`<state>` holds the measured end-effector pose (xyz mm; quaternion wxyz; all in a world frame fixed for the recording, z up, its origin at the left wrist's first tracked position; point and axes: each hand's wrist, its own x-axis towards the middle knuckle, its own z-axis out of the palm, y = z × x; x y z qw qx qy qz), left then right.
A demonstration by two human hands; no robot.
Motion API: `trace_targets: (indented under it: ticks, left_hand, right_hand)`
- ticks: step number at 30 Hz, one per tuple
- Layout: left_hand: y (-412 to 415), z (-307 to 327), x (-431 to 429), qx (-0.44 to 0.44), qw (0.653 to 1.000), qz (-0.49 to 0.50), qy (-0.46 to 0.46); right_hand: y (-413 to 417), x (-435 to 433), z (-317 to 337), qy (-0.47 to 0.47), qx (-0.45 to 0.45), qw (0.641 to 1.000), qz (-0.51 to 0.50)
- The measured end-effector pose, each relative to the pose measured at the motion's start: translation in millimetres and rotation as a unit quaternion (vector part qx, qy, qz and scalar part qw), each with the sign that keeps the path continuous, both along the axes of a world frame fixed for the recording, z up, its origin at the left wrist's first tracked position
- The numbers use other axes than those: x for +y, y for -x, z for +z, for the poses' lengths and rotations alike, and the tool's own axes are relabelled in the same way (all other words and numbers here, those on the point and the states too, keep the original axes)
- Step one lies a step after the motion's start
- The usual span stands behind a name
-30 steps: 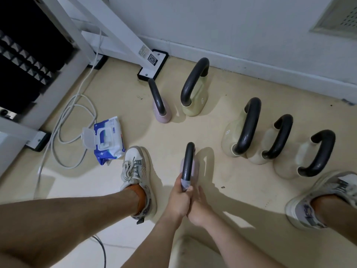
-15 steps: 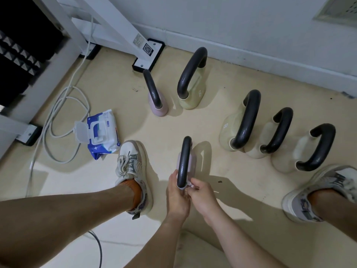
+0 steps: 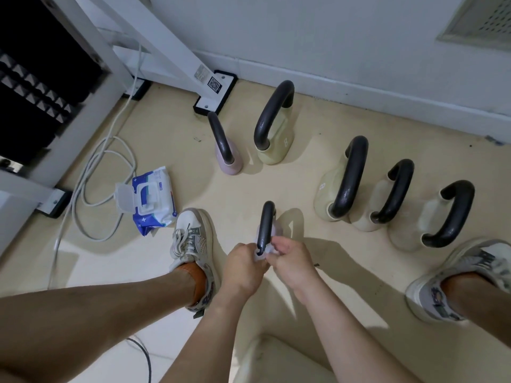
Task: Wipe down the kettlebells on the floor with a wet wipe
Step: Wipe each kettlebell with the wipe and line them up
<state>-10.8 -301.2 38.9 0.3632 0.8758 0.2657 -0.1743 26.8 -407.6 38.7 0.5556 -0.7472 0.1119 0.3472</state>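
lilac kettlebell point(image 3: 266, 225) upright on floor; white wipe point(image 3: 262, 253) at its handle

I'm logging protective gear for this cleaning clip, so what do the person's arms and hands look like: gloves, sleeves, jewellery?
The left hand and the right hand are bare: no gloves, and no rings, watch or wristband visible. The left forearm and the right forearm are uncovered down to the picture's lower edge, so no sleeves show.

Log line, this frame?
phase: wiping | left hand: grips kettlebell handle | right hand: pinches wet wipe | wipes pack: open, floor
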Motion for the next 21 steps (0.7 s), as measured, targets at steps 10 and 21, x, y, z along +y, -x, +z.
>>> trace_targets:
  ticks: [10, 21]
  left_hand:
    - [-52, -15, 1, 0.023, 0.999, 0.012, 0.037]
    - [-121, -34, 7, 0.072, 0.961, 0.132, 0.233]
  right_hand:
    - [-7, 25, -2, -0.015, 0.003, 0.998, -0.057]
    - [-60, 41, -17, -0.049, 0.103, 0.991, -0.072]
